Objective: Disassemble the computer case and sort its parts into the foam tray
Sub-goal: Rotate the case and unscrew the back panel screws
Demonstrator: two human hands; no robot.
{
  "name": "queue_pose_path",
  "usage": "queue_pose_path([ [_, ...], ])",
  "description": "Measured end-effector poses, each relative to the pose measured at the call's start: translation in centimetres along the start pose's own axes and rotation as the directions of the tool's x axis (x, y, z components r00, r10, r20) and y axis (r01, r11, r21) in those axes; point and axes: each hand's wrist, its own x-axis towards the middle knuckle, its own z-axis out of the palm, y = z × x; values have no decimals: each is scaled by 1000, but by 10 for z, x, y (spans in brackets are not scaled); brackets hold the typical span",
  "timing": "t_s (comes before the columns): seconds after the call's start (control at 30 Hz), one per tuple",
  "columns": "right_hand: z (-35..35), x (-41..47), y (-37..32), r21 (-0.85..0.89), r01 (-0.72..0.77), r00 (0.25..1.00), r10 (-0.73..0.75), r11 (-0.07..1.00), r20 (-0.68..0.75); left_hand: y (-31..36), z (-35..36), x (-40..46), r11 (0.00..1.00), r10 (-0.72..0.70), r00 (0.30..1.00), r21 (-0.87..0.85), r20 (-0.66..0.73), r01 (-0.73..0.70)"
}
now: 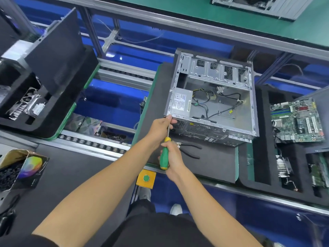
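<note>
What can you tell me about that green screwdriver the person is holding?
The screwdriver has a green handle with yellow bands at both ends, plastic by the look of it, and a thin bare metal shaft. It points up and away toward the near left corner of the open computer case. The right hand grips the handle; the left hand pinches the shaft near its tip, which the fingers hide. Black-handled pliers lie just beside it.
</note>
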Motion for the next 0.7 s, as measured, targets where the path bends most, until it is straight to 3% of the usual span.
queue_pose_path([
  [0.1,3,-4,-1,201,-96,987,67,975,146,-1,3,0,999,-23,999,-38,-28,22],
  [0.2,-9,-4,-2,183,-136,964,87,974,251,3,1,1,998,-55,998,-39,-16,54],
  [0.43,-1,-4,-1,93,3,1000,-3,996,3,7,-2,-2,999,-52,998,6,33,52],
  [0.6,-3,-9,0,145,-110,977,80,983,196,9,3,-5,997,-68,997,-25,-24,68],
  [0.7,-5,-9,4,167,-107,979,75,980,188,10,3,-5,998,-60,998,-13,-14,59],
])
